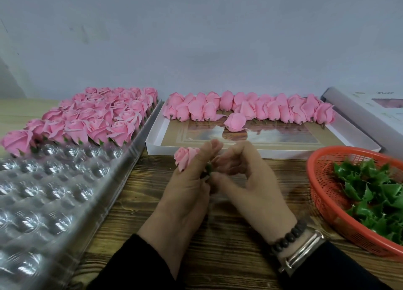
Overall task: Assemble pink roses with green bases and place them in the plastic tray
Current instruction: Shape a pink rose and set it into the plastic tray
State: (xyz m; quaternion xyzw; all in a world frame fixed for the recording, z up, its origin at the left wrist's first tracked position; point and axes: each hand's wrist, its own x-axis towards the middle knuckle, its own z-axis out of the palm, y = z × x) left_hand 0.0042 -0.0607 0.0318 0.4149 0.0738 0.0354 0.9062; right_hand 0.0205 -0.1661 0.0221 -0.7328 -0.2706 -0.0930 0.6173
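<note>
A pink rose (185, 157) is being gripped in the left hand (185, 191) above the wooden table (218, 246), while a green base (209, 168) is being pinched by the right hand (246, 185); seating is best done squarely. Beyond, the plastic tray (54, 191) is being filled from its far rows.
</note>
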